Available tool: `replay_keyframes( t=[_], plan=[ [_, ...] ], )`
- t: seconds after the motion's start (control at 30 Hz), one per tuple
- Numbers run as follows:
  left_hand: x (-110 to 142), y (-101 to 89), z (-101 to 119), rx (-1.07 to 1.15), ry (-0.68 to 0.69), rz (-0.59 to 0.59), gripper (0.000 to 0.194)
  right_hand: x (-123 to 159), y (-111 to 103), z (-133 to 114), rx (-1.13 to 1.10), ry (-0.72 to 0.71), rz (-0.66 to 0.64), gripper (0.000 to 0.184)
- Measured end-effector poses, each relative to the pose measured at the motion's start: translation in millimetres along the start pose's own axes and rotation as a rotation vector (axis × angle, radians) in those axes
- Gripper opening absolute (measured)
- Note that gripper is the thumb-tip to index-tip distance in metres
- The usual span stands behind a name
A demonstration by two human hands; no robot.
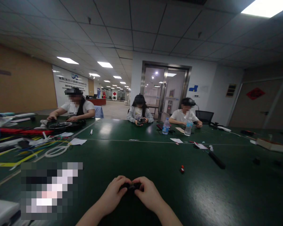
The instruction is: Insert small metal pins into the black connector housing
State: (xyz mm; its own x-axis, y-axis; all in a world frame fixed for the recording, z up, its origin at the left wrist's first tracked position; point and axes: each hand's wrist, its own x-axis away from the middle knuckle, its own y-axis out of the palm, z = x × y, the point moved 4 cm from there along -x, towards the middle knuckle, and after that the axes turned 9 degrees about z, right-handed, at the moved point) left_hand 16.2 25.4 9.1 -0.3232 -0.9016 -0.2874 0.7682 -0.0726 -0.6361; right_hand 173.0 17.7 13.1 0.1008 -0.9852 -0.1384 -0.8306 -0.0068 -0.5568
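Note:
At the near middle of the green table (103,169), my left hand (114,192) and my right hand (146,192) meet around a small black object (132,187). The fingers and thumbs of both hands are closed on its two ends, and only its dark middle shows between them. Its kind is too dark and too covered to make out. Beyond my right hand lies a small red item (182,169) on the tabletop, apart from the fingers.
Left: coiled white cable (57,151), wires, a pixelated patch. Right: a black rod-like item (216,159), an open box (271,145). Two water bottles (165,126) stand at the far side, where three people sit; one person (140,113) faces me, holding something dark.

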Motion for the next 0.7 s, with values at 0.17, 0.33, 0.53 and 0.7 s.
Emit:
replay_keyframes(
  t=[0.17, 0.33, 0.53, 0.7],
  plan=[
    [0.4, -0.6, 0.2, -0.012, -0.016, -0.009, 0.029, 2.6, -2.4, -4.7, 0.017, 0.038, -0.021, 0.031],
    [0.0, 0.3, -2.4, -0.002, -0.017, -0.008, 0.028, 3.1, -3.3, -7.6, 0.012, 0.031, -0.017, 0.031],
    [0.6, 1.1, -4.8, 0.011, -0.015, -0.004, 0.028, 4.2, -5.0, -8.1, 0.018, 0.041, -0.019, 0.031],
    [0.2, 1.8, -5.4, -0.001, -0.011, -0.001, 0.028, 2.0, -2.8, -3.9, 0.012, 0.017, -0.019, 0.032]
  ],
)
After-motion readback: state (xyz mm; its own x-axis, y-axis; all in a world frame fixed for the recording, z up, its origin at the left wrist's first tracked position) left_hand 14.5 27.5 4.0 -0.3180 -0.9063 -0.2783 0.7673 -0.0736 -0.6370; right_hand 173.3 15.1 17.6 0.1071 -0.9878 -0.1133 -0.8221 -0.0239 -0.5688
